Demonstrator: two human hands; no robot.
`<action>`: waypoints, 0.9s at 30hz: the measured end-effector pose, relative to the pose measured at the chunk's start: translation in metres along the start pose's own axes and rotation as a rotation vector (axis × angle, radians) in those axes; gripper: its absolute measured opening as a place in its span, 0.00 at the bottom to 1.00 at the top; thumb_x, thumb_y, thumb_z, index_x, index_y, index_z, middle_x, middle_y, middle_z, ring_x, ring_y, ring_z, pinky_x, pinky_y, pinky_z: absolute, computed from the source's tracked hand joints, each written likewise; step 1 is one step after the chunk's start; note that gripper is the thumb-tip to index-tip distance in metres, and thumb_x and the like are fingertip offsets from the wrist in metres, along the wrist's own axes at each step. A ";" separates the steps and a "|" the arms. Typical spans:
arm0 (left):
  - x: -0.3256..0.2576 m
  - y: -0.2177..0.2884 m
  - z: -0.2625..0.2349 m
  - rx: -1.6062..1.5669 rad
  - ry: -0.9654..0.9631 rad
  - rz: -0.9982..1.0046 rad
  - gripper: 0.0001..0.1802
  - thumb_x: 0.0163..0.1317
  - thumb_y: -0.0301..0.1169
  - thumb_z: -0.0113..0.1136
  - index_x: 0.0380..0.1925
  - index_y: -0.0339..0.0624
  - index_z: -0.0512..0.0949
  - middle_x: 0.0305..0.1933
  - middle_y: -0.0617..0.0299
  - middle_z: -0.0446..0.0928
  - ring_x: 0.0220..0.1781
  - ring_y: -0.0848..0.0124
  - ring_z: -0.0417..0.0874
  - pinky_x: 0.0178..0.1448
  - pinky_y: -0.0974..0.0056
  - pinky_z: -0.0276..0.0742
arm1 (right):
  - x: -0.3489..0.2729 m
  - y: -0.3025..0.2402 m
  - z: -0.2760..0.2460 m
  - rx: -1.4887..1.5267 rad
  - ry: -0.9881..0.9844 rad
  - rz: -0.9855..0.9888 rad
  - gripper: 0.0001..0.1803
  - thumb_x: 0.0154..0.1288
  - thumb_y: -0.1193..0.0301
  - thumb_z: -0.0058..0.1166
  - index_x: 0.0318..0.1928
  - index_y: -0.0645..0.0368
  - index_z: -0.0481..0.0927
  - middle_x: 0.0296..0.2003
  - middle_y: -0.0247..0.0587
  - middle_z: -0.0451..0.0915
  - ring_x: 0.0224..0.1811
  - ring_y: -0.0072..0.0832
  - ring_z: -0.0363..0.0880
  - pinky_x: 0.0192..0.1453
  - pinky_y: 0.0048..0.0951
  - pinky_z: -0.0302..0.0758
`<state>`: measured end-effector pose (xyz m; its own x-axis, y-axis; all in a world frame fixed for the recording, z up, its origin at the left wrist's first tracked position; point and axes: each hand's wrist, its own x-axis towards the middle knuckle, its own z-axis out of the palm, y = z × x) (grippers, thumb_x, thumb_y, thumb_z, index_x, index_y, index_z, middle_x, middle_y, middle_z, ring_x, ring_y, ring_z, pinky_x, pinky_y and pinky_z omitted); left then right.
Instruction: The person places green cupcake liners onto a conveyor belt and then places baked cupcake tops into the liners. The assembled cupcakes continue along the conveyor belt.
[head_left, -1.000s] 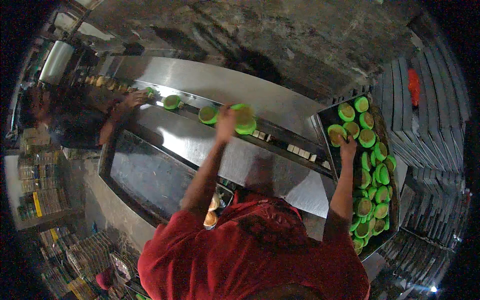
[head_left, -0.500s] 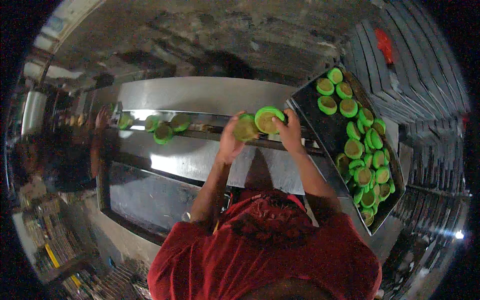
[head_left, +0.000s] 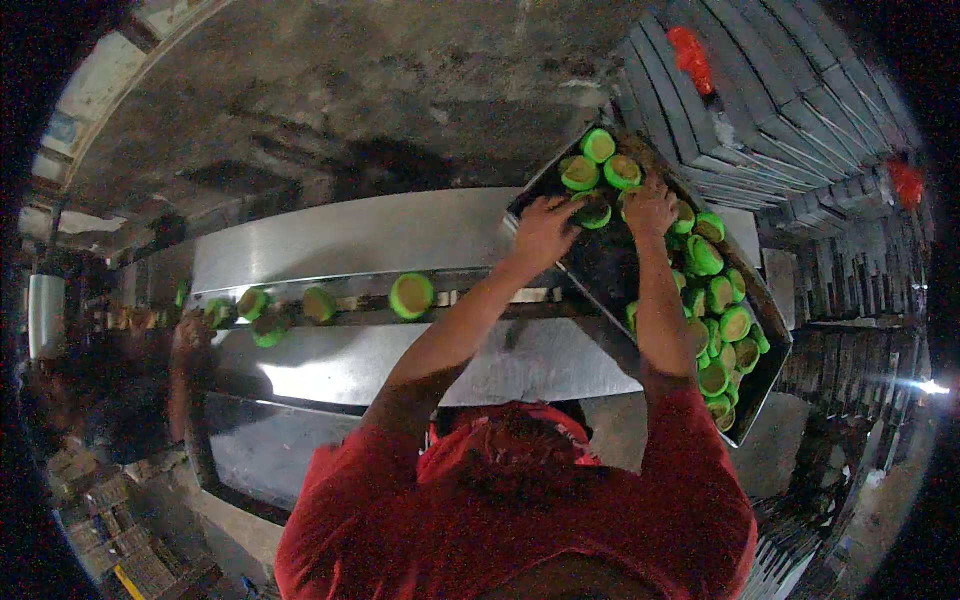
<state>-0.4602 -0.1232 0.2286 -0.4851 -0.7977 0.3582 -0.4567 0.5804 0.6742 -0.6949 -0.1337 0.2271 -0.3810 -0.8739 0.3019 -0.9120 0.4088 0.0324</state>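
Both arms reach to the right, over a dark tray [head_left: 583, 262] that holds many round green buns with flat brown faces. My left hand [head_left: 545, 236] has its fingers closed at the edge of a green bun [head_left: 596, 212] in the upper part of the tray. Just to its right, my right hand [head_left: 651, 207] curls over another bun, of which only a green edge shows. Above the hands lie several buns, among them one [head_left: 598, 146] near the tray's far corner. More are heaped along its right side, such as a bun [head_left: 735, 323].
A narrow channel between metal surfaces [head_left: 350, 215] carries several buns, the nearest bun [head_left: 411, 296] left of my arm. Another person's arm [head_left: 185, 365] is at the far left. Stacked grey trays [head_left: 790, 110] with a red object [head_left: 690, 60] stand at the upper right.
My hands have moved from above the channel rightward to the tray, carrying a bun each. The view has turned, and buns in the channel have shifted right.
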 end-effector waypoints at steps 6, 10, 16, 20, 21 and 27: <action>0.053 -0.040 0.089 0.400 -0.353 -0.136 0.39 0.59 0.40 0.64 0.71 0.63 0.62 0.72 0.45 0.59 0.69 0.35 0.61 0.66 0.36 0.65 | 0.048 0.045 0.054 0.006 -0.261 -0.063 0.36 0.57 0.45 0.62 0.60 0.52 0.74 0.53 0.53 0.79 0.61 0.51 0.72 0.59 0.54 0.71; 0.007 0.028 0.048 0.113 -0.132 -0.080 0.37 0.58 0.40 0.64 0.69 0.61 0.65 0.71 0.42 0.61 0.70 0.38 0.61 0.68 0.36 0.62 | 0.049 0.175 0.123 0.277 -0.099 -0.051 0.30 0.58 0.49 0.63 0.53 0.57 0.77 0.49 0.54 0.79 0.52 0.51 0.78 0.54 0.50 0.73; -0.191 -0.035 -0.071 0.515 0.387 -0.504 0.39 0.56 0.41 0.66 0.69 0.59 0.66 0.71 0.39 0.60 0.69 0.41 0.61 0.71 0.42 0.58 | -0.023 0.046 0.052 0.386 -0.024 -0.321 0.28 0.55 0.65 0.69 0.52 0.63 0.70 0.44 0.51 0.75 0.49 0.52 0.75 0.50 0.48 0.74; -0.231 -0.080 -0.121 0.637 0.348 -0.624 0.36 0.61 0.45 0.62 0.69 0.54 0.66 0.71 0.41 0.60 0.71 0.43 0.61 0.71 0.36 0.54 | -0.057 -0.026 -0.012 0.889 -0.045 -0.244 0.25 0.54 0.70 0.69 0.49 0.62 0.71 0.44 0.44 0.75 0.51 0.37 0.74 0.53 0.39 0.73; -0.228 -0.073 -0.130 0.487 0.431 -0.555 0.36 0.62 0.47 0.61 0.69 0.53 0.65 0.71 0.42 0.61 0.72 0.44 0.60 0.72 0.34 0.52 | -0.074 -0.054 -0.041 1.124 -0.133 -0.173 0.25 0.54 0.70 0.69 0.49 0.62 0.71 0.44 0.42 0.75 0.51 0.34 0.74 0.54 0.37 0.73; -0.217 -0.062 -0.115 -1.100 0.408 -0.764 0.29 0.69 0.47 0.53 0.65 0.45 0.66 0.61 0.52 0.72 0.59 0.53 0.75 0.60 0.48 0.73 | -0.163 -0.189 -0.069 1.226 -0.310 -0.832 0.22 0.54 0.69 0.68 0.49 0.56 0.77 0.59 0.47 0.75 0.63 0.44 0.71 0.66 0.41 0.68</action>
<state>-0.2414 -0.0048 0.1835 -0.0498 -0.9556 -0.2905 0.3971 -0.2858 0.8722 -0.4504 -0.0508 0.2372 0.4183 -0.8220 0.3865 -0.3759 -0.5440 -0.7501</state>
